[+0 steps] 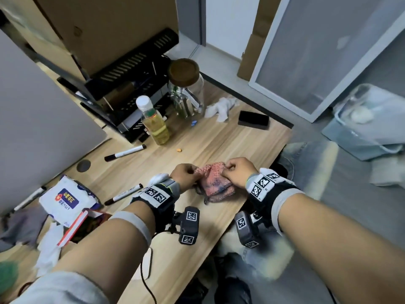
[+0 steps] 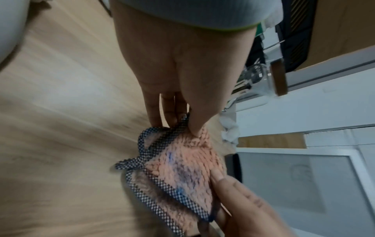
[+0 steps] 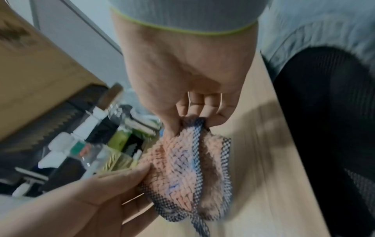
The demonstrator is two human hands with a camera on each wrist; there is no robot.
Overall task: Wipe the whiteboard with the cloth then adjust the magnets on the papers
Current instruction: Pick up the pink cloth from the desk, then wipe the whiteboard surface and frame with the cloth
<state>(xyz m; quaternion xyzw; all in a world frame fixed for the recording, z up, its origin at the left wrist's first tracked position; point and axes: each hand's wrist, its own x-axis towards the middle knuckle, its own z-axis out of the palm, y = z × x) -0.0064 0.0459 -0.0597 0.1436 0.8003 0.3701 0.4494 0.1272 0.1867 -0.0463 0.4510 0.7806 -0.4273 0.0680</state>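
Note:
A pink fluffy cloth (image 1: 213, 183) with checkered trim and blue ink stains lies bunched on the wooden desk (image 1: 197, 145) near its front edge. My left hand (image 1: 192, 173) pinches its left edge between thumb and fingers. My right hand (image 1: 228, 168) pinches the right edge. The left wrist view shows my left hand (image 2: 182, 125) gripping the trim of the cloth (image 2: 182, 168). In the right wrist view my right hand (image 3: 190, 121) holds a fold of the cloth (image 3: 182, 168). A white-framed board (image 1: 328, 51) leans at the back right. No papers are in view.
Two markers (image 1: 125, 152) (image 1: 123, 194), an oil bottle (image 1: 154, 121), a glass jar (image 1: 186, 88), a black eraser (image 1: 253, 120), a crumpled tissue (image 1: 221, 107) and a black rack (image 1: 131, 73) share the desk. A small blue piece (image 1: 194, 123) and an orange piece (image 1: 179, 150) lie mid-desk. A grey panel (image 1: 32, 106) stands left.

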